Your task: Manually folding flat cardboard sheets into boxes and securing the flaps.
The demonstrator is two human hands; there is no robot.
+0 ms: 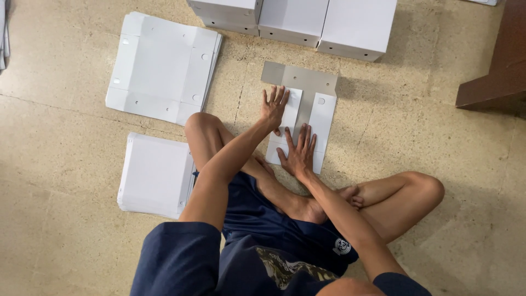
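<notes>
Bare and spread flat, the left hand (pixel 273 107) presses the left white flap of a die-cut cardboard box blank (pixel 300 118), while the right hand (pixel 298 153), fingers splayed too, pushes down on its lower middle; neither grip pinches anything. That blank lies on the stone floor (pixel 66 252) just ahead of the crossed legs, with two stacks of flat white blanks (pixel 161 68) (pixel 155 174) to the left and folded white boxes (pixel 323 22) beyond.

A flat cardboard box blank (pixel 320 118), white flaps folded over its grey inside, lies on the floor.
</notes>
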